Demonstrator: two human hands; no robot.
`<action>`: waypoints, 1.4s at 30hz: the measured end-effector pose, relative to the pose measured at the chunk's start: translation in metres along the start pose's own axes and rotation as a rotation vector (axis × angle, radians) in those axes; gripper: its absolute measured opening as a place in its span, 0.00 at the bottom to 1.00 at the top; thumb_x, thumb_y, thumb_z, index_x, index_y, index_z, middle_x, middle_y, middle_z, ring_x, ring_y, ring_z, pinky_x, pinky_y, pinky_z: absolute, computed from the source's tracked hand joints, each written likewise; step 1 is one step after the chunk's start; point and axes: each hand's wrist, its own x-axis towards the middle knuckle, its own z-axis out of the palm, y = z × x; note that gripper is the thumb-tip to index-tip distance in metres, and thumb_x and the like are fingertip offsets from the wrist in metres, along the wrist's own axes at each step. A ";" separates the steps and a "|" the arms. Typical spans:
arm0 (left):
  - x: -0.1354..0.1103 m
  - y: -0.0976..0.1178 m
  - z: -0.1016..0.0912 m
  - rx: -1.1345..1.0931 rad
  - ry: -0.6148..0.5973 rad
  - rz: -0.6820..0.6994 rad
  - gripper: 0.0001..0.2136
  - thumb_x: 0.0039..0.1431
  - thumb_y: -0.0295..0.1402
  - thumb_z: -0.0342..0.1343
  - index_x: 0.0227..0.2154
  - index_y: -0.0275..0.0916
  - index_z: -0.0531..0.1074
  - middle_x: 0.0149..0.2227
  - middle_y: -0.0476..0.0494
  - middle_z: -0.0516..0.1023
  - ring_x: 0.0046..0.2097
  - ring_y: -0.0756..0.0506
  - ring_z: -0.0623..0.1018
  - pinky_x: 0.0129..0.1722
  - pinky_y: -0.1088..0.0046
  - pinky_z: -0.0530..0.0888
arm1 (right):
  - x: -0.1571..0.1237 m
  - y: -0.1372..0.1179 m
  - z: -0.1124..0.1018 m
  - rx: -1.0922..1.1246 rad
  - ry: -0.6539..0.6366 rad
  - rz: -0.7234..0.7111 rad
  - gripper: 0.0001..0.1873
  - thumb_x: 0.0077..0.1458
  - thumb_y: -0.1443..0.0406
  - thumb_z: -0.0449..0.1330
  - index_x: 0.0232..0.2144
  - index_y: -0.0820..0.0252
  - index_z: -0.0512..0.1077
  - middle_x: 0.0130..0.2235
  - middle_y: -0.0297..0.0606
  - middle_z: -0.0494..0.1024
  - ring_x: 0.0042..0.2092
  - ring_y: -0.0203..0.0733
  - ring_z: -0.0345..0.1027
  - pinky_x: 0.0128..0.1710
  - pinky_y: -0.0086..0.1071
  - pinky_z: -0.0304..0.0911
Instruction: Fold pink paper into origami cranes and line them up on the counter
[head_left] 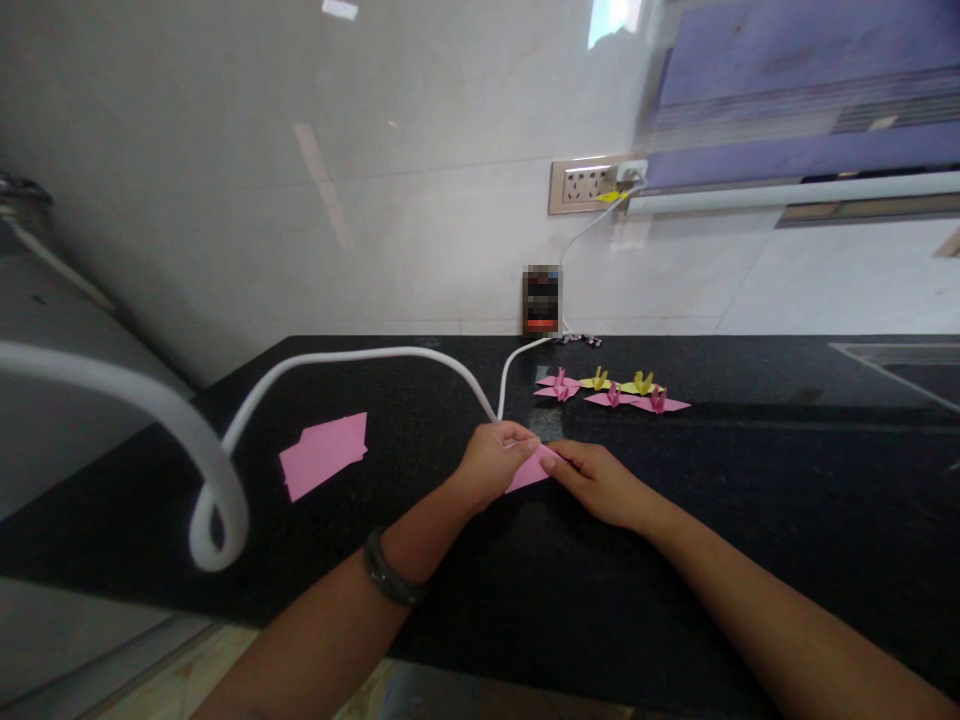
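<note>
A small folded pink paper [529, 472] lies on the black counter [750, 480] between my hands. My left hand [491, 462] is curled over the paper's left edge, pinching it. My right hand [596, 480] presses fingers together on its right tip. A dark bracelet sits on my left wrist. Much of the paper is hidden under my fingers.
Several folded pink and yellow paper cranes [611, 388] stand in a row behind my hands. A stack of pink sheets [324, 453] lies to the left. A white cable [225, 450] loops across the counter toward a wall socket [589, 185]. A small dark device [541, 300] leans against the wall.
</note>
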 end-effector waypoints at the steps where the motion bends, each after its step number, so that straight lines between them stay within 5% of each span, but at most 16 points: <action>1: 0.000 0.000 0.000 0.011 -0.001 0.013 0.12 0.44 0.38 0.52 0.27 0.33 0.70 0.26 0.45 0.71 0.27 0.52 0.68 0.26 0.78 0.64 | 0.000 -0.001 0.000 -0.001 0.004 -0.003 0.15 0.55 0.60 0.44 0.27 0.61 0.65 0.26 0.34 0.68 0.29 0.34 0.61 0.29 0.27 0.54; 12: -0.002 0.005 -0.001 0.090 -0.016 0.079 0.11 0.46 0.37 0.51 0.26 0.33 0.70 0.26 0.45 0.72 0.29 0.51 0.69 0.29 0.77 0.65 | 0.002 -0.003 0.001 -0.017 0.080 -0.031 0.14 0.54 0.61 0.46 0.28 0.62 0.67 0.27 0.36 0.68 0.31 0.36 0.61 0.32 0.29 0.55; 24: -0.004 0.008 -0.001 0.142 -0.130 0.156 0.10 0.49 0.33 0.47 0.27 0.33 0.70 0.28 0.45 0.73 0.31 0.50 0.70 0.33 0.76 0.66 | 0.002 -0.001 0.001 -0.060 0.064 -0.043 0.17 0.55 0.60 0.43 0.20 0.62 0.62 0.22 0.33 0.63 0.25 0.32 0.57 0.26 0.27 0.52; 42: -0.006 0.006 0.001 0.299 -0.147 0.242 0.10 0.49 0.33 0.46 0.28 0.35 0.70 0.29 0.46 0.73 0.32 0.50 0.70 0.33 0.76 0.65 | 0.000 0.003 0.001 -0.002 0.075 -0.007 0.13 0.48 0.68 0.47 0.14 0.62 0.59 0.18 0.30 0.60 0.21 0.29 0.53 0.21 0.25 0.49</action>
